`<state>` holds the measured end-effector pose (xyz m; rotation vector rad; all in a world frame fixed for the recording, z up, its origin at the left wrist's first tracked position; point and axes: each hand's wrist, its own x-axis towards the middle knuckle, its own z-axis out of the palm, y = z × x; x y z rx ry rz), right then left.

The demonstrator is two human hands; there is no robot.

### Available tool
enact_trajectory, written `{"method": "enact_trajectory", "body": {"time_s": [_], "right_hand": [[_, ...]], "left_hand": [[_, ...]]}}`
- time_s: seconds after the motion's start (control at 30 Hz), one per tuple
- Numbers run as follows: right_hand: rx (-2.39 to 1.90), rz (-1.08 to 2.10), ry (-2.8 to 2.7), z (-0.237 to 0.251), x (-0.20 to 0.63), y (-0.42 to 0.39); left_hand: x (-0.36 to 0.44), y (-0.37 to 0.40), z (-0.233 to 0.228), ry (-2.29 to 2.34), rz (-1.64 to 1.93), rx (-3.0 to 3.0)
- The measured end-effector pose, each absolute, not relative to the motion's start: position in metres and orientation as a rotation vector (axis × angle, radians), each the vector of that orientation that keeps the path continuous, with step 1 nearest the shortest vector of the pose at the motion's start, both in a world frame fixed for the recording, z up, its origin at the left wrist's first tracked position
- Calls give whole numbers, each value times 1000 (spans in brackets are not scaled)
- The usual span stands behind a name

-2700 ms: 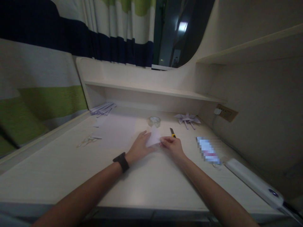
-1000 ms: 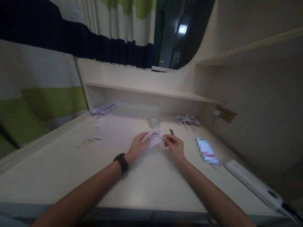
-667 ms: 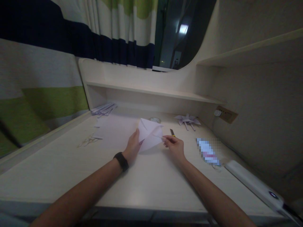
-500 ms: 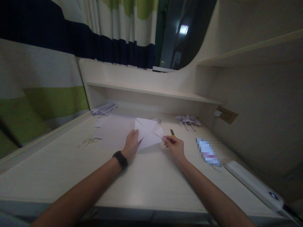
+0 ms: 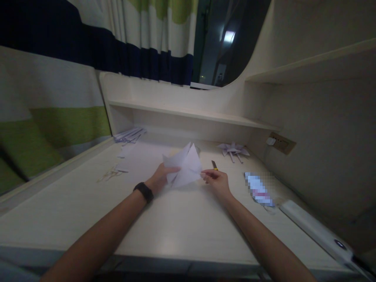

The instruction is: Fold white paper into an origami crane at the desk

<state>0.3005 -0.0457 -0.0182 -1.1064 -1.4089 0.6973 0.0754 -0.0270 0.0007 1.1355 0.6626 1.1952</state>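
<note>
Between my hands, above the desk, is a square sheet of white paper [image 5: 188,172] with slits running in from its corners, its flaps spread apart. My left hand [image 5: 161,175], with a black watch [image 5: 143,192] on the wrist, grips the sheet's left side, thumb on top. At the right corner my right hand [image 5: 216,179] pinches the paper between thumb and fingertips. Just beyond that hand lies a utility knife [image 5: 214,165]. A roll of tape behind the sheet is mostly hidden.
White paper pinwheels [image 5: 233,149] lie at the back right. Rolled paper sticks [image 5: 129,135] are piled at the back left, near paper scraps and rubber bands [image 5: 110,173]. A phone [image 5: 258,188] and a long white lamp [image 5: 315,227] occupy the right side. A shelf [image 5: 190,112] runs behind.
My left hand has shifted a little left and lower on the sheet, its thumb now across the paper. The paper has turned and its flaps have opened upward. My right hand keeps its pinch.
</note>
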Motion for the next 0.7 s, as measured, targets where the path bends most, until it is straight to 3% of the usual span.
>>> {"method": "enact_trajectory", "body": {"time_s": [0.3,0.57,0.7], "right_hand": [[-1151,659,-1460,-24,306,-40],[-828,1127,-1454,-23,305,-42],[-881,1215,-1384,-22,306,-45]], "left_hand": [[76,-23,-4,715,1247,1071],[75,-25,-2,1105,1223,1332],[76,-22,-6,1178,1179,1440]]}}
